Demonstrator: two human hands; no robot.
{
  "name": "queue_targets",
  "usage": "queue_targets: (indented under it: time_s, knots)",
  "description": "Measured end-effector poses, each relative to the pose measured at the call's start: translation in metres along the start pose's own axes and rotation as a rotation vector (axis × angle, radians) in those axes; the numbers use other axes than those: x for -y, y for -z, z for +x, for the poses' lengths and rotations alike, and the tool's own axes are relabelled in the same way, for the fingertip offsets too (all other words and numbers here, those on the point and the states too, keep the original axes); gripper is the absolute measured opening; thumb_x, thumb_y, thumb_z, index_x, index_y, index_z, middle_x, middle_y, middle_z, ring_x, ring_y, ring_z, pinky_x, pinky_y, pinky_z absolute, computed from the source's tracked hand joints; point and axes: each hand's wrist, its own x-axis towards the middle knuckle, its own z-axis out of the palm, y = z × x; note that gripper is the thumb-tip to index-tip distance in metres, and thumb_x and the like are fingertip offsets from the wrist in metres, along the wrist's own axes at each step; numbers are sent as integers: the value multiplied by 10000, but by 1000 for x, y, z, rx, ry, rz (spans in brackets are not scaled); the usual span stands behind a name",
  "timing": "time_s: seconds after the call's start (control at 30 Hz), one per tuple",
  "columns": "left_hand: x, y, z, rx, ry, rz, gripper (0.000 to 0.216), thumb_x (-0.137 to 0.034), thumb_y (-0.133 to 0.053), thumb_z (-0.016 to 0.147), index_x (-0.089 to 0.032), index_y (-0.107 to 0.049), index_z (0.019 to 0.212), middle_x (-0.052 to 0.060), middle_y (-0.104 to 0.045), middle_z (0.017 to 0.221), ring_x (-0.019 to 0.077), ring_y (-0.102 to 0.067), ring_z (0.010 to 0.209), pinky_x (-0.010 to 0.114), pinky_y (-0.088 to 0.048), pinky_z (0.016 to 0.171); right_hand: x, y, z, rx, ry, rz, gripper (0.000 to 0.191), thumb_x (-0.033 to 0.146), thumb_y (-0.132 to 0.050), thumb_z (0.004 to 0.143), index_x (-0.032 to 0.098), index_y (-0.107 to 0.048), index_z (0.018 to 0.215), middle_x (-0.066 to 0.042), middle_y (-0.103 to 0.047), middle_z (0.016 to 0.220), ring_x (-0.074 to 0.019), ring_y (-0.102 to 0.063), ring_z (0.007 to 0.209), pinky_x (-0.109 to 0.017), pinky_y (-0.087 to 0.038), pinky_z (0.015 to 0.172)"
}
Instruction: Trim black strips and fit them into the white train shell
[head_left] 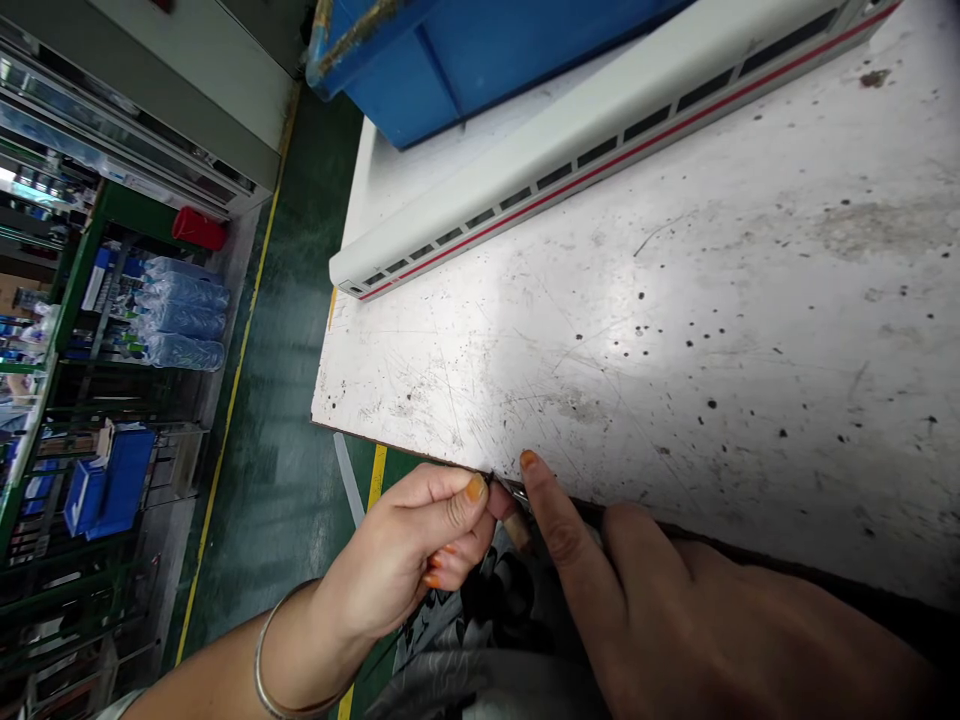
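At the near edge of the scuffed white tabletop (480, 375), my left hand (420, 530) pinches a tiny dark piece between thumb and index finger. The piece is too small to name. My right hand (660, 600) is beside it, its index finger stretched over the table edge and the other fingers bent. A taped fingertip (517, 530) shows below that index finger. Between them glints a narrow metal thing (517, 490), mostly hidden by the right hand. Farther back on the table lies a long white model train car body (555, 170) with dark windows and a red stripe.
A blue plastic bin (465, 70) stands behind the train body. Left of the table runs a green floor (292, 330) with yellow lines. Beyond it are shelving, bagged clear bottles (184, 315), a red bucket (199, 229) and blue boxes (112, 485).
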Motion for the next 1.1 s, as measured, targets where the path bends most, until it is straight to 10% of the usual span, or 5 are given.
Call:
queue_targets:
  time_s: [0.7,1.1]
  knots:
    - [2,3,0,9,-14,-4,350,-382,-623,897,-145,-532,656,-65,-290,531,41,-187,462,149,-138,407,-3,2,7,-84,31,69,401,61,-476,857,-30,-573,1236,2,-455,556,-133,-284,431,-293,-144,432]
    - [1,1,1,-11,-12,5,444,-412,-665,862,-150,-441,582,-58,-302,533,45,-203,471,168,-136,419,1,0,-4,77,-47,72,569,151,-446,899,131,-439,1468,12,-495,589,-131,-361,368,-308,-223,365]
